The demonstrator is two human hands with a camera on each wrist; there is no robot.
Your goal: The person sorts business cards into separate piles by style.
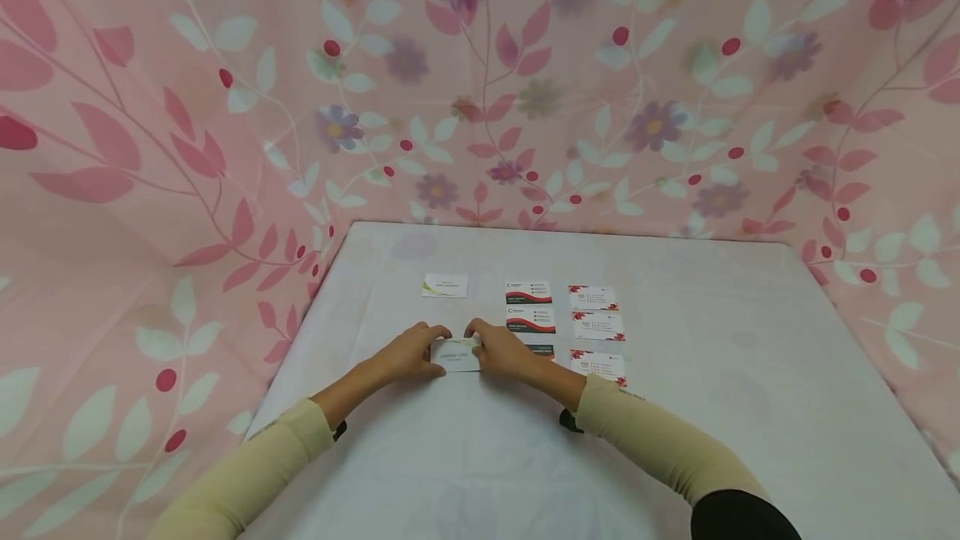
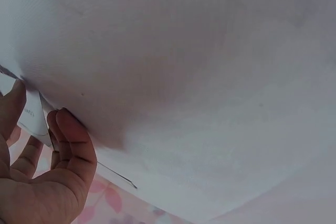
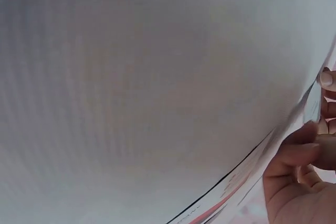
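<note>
A white business card [image 1: 455, 356] with a green curve and grey lettering is held between both hands, close over the white tabletop. My left hand [image 1: 410, 352] grips its left edge, thumb at the near side and fingers at the far side. On the opposite edge, my right hand [image 1: 504, 350] pinches the card with curled fingers. The left wrist view shows the card [image 2: 32, 116] between thumb and fingers of the left hand [image 2: 52, 182]. At the right border of the right wrist view, the right hand [image 3: 299, 177] is beside the card [image 3: 313, 103].
Behind the hands lies another white card with a green curve [image 1: 445, 286]. To its right, a column of red, black and white cards [image 1: 528, 292] runs toward me, the nearest partly covered by my right hand. Farther right are three red-flowered cards [image 1: 597, 326]. Pink floral cloth [image 1: 480, 90] surrounds the table [image 1: 712, 407].
</note>
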